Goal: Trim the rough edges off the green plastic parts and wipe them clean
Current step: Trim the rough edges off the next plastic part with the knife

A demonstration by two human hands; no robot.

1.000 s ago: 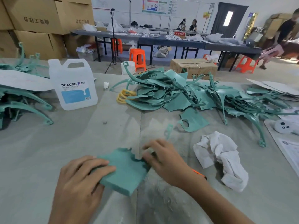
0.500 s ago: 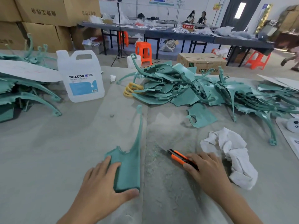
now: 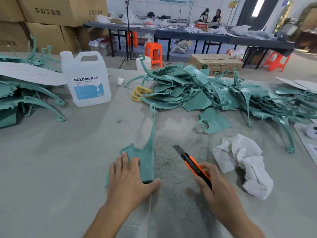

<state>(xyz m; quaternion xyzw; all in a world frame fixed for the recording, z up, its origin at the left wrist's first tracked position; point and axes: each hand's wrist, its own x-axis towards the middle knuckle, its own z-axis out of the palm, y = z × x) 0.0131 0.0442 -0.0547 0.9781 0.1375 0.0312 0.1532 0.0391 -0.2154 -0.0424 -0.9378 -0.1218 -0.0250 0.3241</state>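
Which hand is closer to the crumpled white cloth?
Right. The right hand, holding the orange knife, sits just left of the white cloth; the left hand presses the green part farther left.

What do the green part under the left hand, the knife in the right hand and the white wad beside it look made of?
Green part: matte teal plastic, apparently moulded; thin, with ragged edges. Knife: orange and black handle, likely plastic; dark flat blade, seemingly metal. White wad: cloth or paper, crumpled in soft folds; I cannot tell which.
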